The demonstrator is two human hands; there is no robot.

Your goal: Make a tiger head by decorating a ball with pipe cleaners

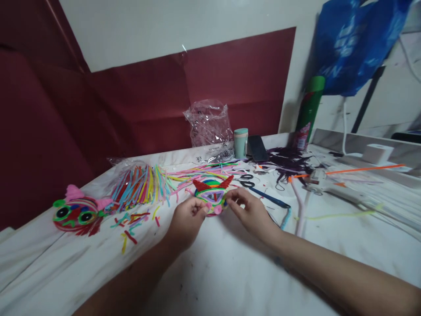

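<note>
A small animal-face craft of coloured pipe cleaners is held up between my hands, with red horn-like ears on top and a pink part at the bottom. My left hand pinches its lower left edge, near the pink piece. At its right edge, the thumb and forefinger of my right hand close on the side. Exactly which strand the right fingers grip is too small to make out. A finished-looking pipe cleaner face with black eyes and green rims lies on the table at the far left.
Bundled pipe cleaners and cut bits lie on the left. Behind are scissors, a clear plastic bag, a mint cup and a phone. A glue gun and dark purple strands lie on the right.
</note>
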